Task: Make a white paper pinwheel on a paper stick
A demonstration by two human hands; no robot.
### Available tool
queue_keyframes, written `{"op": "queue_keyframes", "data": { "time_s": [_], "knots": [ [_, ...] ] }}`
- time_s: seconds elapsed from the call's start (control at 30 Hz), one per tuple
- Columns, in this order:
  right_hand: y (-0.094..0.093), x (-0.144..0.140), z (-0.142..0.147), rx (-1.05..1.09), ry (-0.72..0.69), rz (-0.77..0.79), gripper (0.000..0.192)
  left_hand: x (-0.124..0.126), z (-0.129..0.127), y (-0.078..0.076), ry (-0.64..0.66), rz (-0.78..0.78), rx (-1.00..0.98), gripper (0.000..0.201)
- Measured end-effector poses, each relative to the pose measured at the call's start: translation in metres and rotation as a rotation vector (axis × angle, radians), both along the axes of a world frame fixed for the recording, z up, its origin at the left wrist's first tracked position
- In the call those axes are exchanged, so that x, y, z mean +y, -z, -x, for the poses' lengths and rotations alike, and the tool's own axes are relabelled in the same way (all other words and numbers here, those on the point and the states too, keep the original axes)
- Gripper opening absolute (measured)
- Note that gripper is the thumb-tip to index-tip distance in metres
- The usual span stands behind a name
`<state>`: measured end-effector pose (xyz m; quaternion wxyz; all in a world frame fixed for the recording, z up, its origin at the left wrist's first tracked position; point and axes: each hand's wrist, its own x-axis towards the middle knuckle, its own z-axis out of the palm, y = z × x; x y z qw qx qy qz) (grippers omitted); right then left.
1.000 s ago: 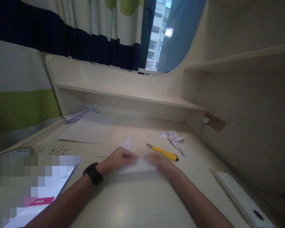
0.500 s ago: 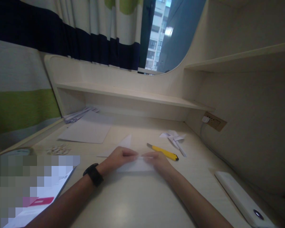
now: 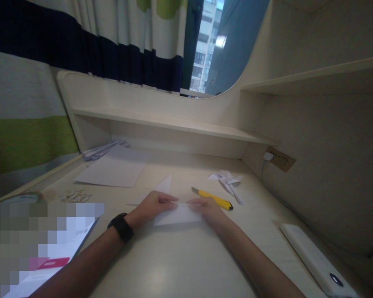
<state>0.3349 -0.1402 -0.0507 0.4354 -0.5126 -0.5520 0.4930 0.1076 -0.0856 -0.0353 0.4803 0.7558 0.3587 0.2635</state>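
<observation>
The folded white paper [image 3: 178,214] lies flat between both hands, its long side running left to right. The left hand [image 3: 151,205] and right hand [image 3: 209,208] each press 1 end with curled fingers, equally near.

The pale wooden desk [image 3: 180,265] carried a folded white paper [image 3: 178,215] at its middle. Just beyond that paper lay a yellow utility knife [image 3: 213,198], farther back-right a paper pinwheel [image 3: 226,179], back-left a white sheet [image 3: 112,171], and well right a white device [image 3: 313,260].
</observation>
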Motion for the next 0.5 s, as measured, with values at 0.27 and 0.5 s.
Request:
{"op": "queue_keyframes", "data": {
  "time_s": [0.27, 0.5],
  "knots": [
    [-0.0042, -0.0024, 0.0028, 0.108, -0.022, 0.033, 0.036, -0.0058, -0.0021, -0.0045, 0.002, -0.024, 0.02, 0.037],
    [0.0014, 0.0004, 0.0025, 0.153, 0.005, 0.005, 0.037, -0.0075, -0.0034, -0.0034, 0.012, -0.032, -0.035, 0.039]
  ]
}}
